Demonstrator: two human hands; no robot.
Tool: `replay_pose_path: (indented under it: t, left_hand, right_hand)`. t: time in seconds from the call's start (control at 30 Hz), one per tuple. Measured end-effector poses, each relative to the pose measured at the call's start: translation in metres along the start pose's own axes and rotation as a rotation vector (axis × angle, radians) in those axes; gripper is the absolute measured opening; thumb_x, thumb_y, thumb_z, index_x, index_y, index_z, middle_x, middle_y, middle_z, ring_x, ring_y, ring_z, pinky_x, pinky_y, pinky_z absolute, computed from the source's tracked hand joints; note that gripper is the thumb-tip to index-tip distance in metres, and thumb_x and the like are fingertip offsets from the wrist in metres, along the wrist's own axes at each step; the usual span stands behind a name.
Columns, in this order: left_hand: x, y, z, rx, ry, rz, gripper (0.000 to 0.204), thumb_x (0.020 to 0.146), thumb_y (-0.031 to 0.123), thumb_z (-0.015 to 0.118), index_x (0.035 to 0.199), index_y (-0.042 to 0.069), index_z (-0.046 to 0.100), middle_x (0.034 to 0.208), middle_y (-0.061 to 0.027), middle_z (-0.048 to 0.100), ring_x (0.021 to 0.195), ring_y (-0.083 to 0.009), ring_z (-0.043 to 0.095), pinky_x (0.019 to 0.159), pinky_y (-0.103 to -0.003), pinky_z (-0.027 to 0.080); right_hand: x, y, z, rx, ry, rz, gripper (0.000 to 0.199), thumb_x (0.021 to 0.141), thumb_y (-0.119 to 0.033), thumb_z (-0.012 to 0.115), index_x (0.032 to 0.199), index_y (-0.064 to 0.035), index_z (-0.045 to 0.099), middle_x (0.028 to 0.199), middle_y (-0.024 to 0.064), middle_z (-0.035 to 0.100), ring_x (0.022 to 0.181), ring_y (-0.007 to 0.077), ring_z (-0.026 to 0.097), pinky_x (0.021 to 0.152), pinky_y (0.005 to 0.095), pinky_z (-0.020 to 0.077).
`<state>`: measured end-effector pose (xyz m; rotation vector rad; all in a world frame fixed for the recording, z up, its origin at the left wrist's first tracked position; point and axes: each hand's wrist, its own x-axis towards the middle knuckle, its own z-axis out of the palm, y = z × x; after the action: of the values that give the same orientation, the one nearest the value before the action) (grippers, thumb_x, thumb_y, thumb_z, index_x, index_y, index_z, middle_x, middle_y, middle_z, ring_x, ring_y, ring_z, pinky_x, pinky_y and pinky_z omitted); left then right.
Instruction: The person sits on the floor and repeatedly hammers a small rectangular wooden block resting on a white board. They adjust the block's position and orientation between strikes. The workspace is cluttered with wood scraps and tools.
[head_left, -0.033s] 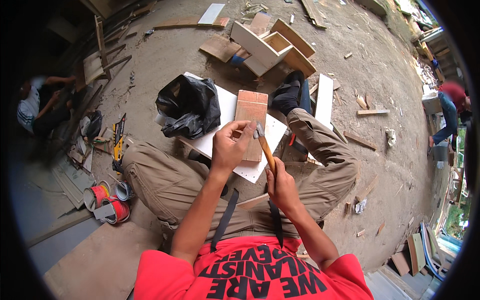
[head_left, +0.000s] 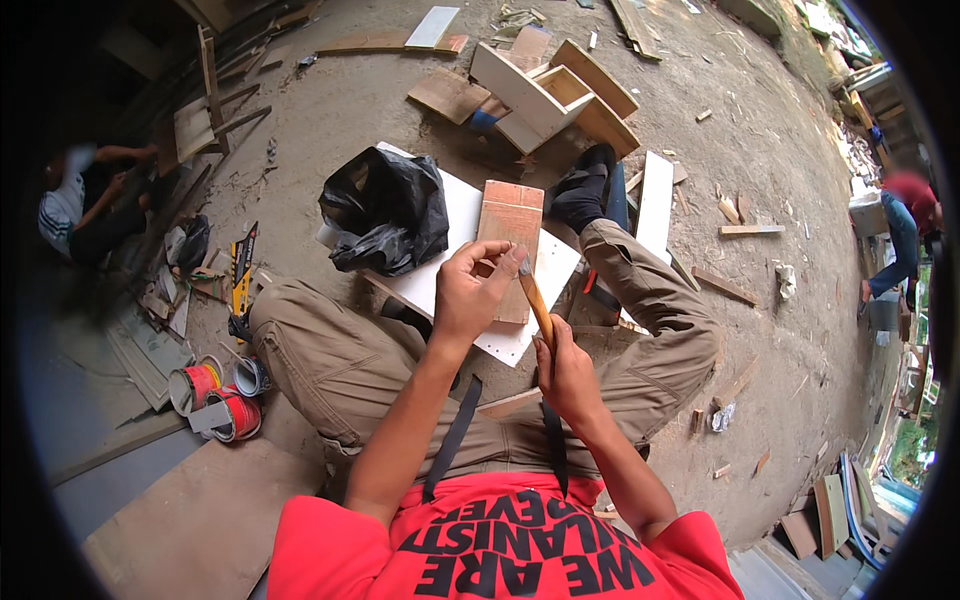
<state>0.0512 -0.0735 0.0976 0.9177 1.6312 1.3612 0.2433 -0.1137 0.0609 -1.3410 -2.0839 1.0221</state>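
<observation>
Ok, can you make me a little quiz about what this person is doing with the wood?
1. True or false: the right hand holds a wooden-handled tool.
2. What is the left hand touching? A) the black bag B) the small wood block C) the red cans
3. Fill in: the block lies on a ______ board.

Key:
1. True
2. B
3. white
</observation>
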Motion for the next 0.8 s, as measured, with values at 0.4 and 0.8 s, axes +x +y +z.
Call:
replay_pose_path:
  t: [0.4, 0.8]
  left_hand:
    - [0.006, -0.029, -0.017, -0.248, 0.109, -0.047, 0.023, 0.094, 0.023, 0.075, 0.083, 0.004, 0.067, 0.062, 0.0044, 0.057, 0.051, -0.0011, 0.046, 0.046, -0.02, 0.034]
    - [0.036, -0.023, -0.07, -0.003, 0.408, 0.136, 0.022, 0.093, 0.022, 0.076, 0.093, 0.001, 0.069, 0.067, 0.0035, 0.06, 0.055, -0.0014, 0.05, 0.05, -0.02, 0.037]
  right_hand:
    - [0.019, -0.012, 0.022, -0.14, 0.04, -0.03, 0.041, 0.098, -0.013, 0.058, 0.133, 0.0028, 0.045, 0.094, 0.0267, 0.067, 0.078, 0.0471, 0.065, 0.064, 0.0542, 0.0518]
    - [0.033, -0.005, 0.029, 0.088, 0.109, 0.039, 0.033, 0.099, -0.008, 0.058, 0.129, 0.0036, 0.048, 0.085, 0.0302, 0.066, 0.08, 0.0465, 0.068, 0.066, 0.0497, 0.051]
